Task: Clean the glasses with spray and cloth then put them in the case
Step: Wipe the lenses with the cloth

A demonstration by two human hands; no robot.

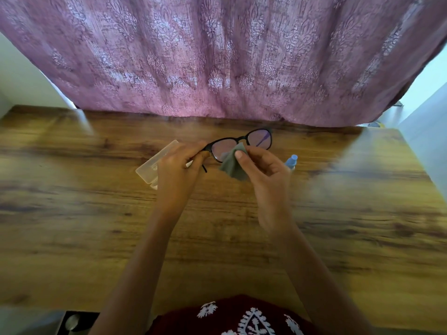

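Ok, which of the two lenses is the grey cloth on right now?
The lens nearer the left hand: the grey cloth, pinched by the right hand, covers its corner. The black-framed glasses' other lens is bare.

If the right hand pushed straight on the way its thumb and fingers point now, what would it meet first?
The right hand already pinches the grey cloth against the lens of the glasses, so it would press into that lens first. Past the glasses lies bare table, then the curtain; depth there is unclear.
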